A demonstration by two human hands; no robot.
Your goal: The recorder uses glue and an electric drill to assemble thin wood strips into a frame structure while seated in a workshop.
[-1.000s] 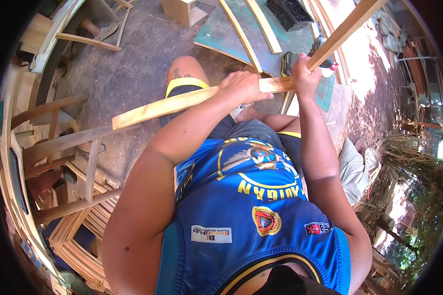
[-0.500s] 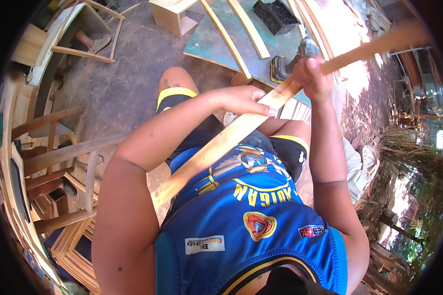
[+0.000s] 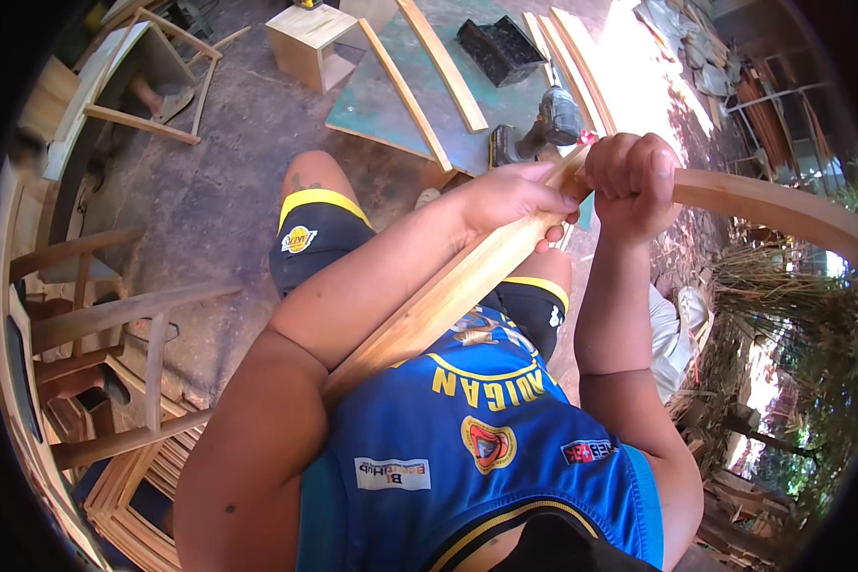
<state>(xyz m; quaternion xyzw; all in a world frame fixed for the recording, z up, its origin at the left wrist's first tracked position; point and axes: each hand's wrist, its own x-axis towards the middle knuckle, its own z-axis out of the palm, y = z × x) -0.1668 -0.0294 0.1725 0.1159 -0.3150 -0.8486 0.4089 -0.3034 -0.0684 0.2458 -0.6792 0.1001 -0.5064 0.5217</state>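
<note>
A pale wooden board slants from under my left upper arm up toward my hands, in front of my blue jersey. My left hand is closed round its far end, thumb on top and fingertips at the edge. My right hand makes a fist round a second wooden length, which runs off to the right at an angle to the board. The hands hide where the two pieces meet. Just beyond them a cordless drill stands on the low green board.
Two wooden strips and a black bin lie on the low green board. Behind it stands a small wooden box. Wooden frames crowd the left; another person's foot shows at the far left. Dry brush lies right.
The right-hand wooden length has swung down from the upper right to point right. My right hand has turned into a fist over it; my left hand has wrapped further round the board.
</note>
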